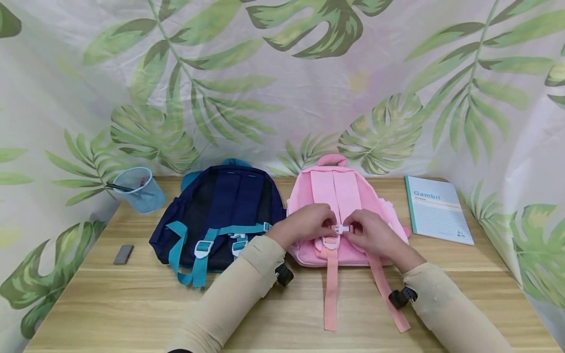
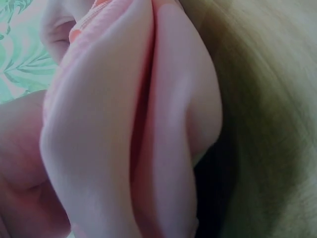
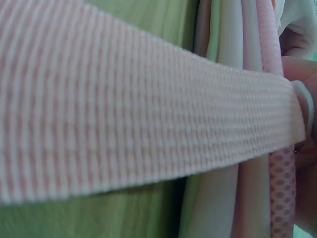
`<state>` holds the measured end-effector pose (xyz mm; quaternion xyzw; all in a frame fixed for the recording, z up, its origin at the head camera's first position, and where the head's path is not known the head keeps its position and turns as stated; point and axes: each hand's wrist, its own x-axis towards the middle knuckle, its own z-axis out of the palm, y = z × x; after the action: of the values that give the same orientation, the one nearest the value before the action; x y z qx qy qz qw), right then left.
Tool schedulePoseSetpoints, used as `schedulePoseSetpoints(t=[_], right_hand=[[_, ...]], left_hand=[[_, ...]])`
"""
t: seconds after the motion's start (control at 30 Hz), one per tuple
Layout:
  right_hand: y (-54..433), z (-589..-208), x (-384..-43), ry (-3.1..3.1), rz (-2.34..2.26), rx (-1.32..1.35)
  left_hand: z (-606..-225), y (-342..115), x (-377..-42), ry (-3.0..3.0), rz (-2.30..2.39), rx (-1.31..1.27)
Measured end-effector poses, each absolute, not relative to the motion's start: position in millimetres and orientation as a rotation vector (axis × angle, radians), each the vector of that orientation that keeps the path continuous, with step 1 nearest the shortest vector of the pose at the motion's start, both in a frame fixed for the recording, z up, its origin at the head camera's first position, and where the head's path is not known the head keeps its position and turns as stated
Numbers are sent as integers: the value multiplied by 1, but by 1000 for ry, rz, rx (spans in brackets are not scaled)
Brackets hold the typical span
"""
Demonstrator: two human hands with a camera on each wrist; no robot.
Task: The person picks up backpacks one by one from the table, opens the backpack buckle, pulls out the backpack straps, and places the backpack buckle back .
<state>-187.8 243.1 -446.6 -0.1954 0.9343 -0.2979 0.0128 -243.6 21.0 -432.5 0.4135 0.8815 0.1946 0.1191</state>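
Note:
A pink backpack (image 1: pixel 304 196) lies on the wooden table with its strap side up. Over its middle, both hands pinch a small white buckle (image 1: pixel 342 229) on an orange-pink strap. My left hand (image 1: pixel 309 223) grips the buckle's left end, and my right hand (image 1: pixel 375 233) its right end; whether the halves are locked cannot be told. Two loose webbing tails, a left one (image 1: pixel 330 294) and a right one (image 1: pixel 386 294), hang onto the table. Pink fabric (image 2: pixel 94 129) fills much of the left wrist view. Ribbed webbing (image 3: pixel 148 109) crosses the right wrist view, hiding much behind it.
A navy backpack (image 1: pixel 187 245) with teal straps lies left of the pink one, partly behind the left forearm. Farther left are a blue mesh pen cup (image 1: pixel 150 196) and a small grey block (image 1: pixel 123 254). A notebook (image 1: pixel 437 211) lies at the right.

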Motion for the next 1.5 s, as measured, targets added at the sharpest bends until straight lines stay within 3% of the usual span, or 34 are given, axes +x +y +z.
schedulePoseSetpoints(t=[0.4, 0.83, 1.5], right_hand=[[249, -439, -185, 2932, -896, -594], [261, -441, -182, 2914, -1049, -749], [276, -444, -175, 2994, -938, -538]], left_hand=[[-433, 21, -241, 2580, 575, 1220], [-433, 20, -241, 2589, 569, 1192], [-437, 19, -241, 2575, 575, 1174]])
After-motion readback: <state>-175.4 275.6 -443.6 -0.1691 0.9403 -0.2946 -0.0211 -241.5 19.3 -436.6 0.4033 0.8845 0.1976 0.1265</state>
